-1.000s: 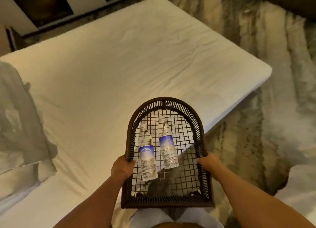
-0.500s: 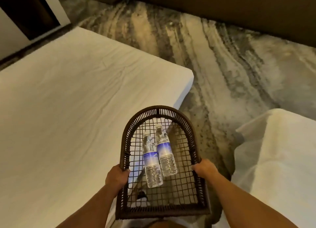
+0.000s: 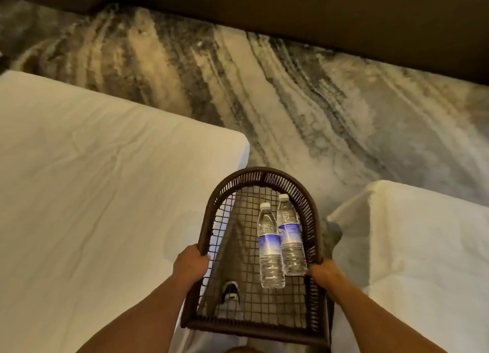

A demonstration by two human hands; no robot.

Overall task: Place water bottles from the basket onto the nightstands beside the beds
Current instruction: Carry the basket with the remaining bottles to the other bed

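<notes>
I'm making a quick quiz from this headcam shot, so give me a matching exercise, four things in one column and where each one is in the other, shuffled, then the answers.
Things:
1. water bottles
2. left hand
3. right hand
4. larger bed

Places:
A. closed on the basket's right rim
B. at the left of the view
C. lying side by side inside the basket, toward its right side
D. closed on the basket's left rim

Pairs: 1-C, 2-D, 3-A, 4-B
</notes>
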